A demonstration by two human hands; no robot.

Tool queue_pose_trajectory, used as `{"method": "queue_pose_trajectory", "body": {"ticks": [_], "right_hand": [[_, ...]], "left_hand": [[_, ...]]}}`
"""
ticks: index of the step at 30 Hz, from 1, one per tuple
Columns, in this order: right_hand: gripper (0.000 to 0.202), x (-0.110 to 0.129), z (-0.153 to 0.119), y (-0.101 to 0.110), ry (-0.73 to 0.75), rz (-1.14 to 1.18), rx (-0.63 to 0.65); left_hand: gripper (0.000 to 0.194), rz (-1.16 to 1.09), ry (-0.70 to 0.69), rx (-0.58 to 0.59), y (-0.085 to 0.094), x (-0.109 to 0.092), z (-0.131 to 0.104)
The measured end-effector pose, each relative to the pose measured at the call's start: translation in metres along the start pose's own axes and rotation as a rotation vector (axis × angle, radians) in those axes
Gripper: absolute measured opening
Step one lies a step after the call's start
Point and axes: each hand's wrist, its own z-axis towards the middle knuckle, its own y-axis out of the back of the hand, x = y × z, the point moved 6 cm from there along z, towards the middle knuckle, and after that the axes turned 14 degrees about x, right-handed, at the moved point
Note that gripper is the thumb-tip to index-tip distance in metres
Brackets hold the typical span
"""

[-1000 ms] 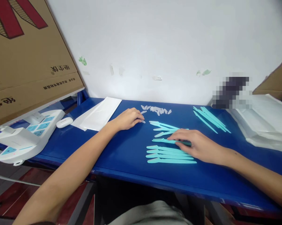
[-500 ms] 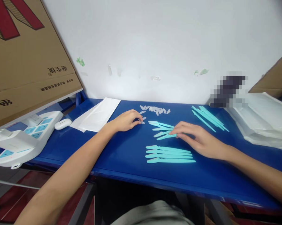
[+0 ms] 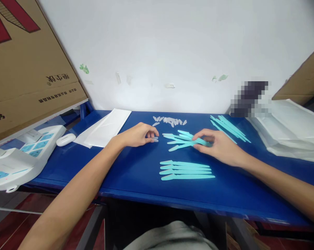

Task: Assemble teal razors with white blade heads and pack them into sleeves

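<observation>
My left hand [image 3: 139, 134] is curled at the table, its thumb and fingertips closed around small translucent caps [image 3: 156, 140]. Just beyond it lies a loose cluster of similar translucent caps [image 3: 172, 121]. With thumb and fingers around their handles, my right hand [image 3: 218, 144] grips some turquoise eyebrow razors [image 3: 176, 141], whose heads fan out to the left. Closer to the front edge, several more turquoise razors [image 3: 186, 171] lie side by side in a row. Behind my right hand is another bunch of turquoise razors [image 3: 230, 128], lying at a slant.
White flat sleeves [image 3: 107, 128] and a white earbud case [image 3: 66, 139] lie left on the blue table [image 3: 136, 173], near a power strip [image 3: 39, 151] with plugged-in adapters. Clear plastic bags [image 3: 295, 128] lie at right. A cardboard box [image 3: 23, 69] stands at left; a white wall [image 3: 157, 52] is behind.
My right hand has shifted slightly up and left over the razors, and their fan has changed. My left hand has drawn two caps back from the cluster area. The view has turned slightly.
</observation>
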Motion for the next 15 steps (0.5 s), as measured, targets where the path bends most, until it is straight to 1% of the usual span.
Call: {"method": "queue_pose_trajectory", "body": {"ticks": [2,5,7,9,12,15], "right_hand": [[0.033,0.001,-0.002,0.003,0.014,0.022,-0.019],[0.032,0.004,-0.005,0.008,0.042,0.076,-0.061],[0.028,0.003,-0.005,0.010,0.031,0.052,-0.109],[0.023,0.001,-0.005,0.010,0.017,-0.004,-0.144],[0.025,-0.003,-0.002,0.005,0.006,-0.017,-0.113],[0.032,-0.007,-0.001,0.000,-0.024,0.090,-0.059]], "left_hand": [[0.036,-0.030,0.015,0.032,-0.002,0.001,0.000],[0.035,-0.051,0.012,0.065,-0.004,0.002,0.000],[0.033,-0.095,-0.007,0.048,-0.003,0.000,-0.001],[0.033,-0.182,-0.033,0.000,0.000,-0.002,-0.001],[0.038,-0.325,-0.076,-0.073,0.003,-0.006,-0.001],[0.042,-0.417,-0.108,-0.084,0.001,-0.009,0.001]]}}
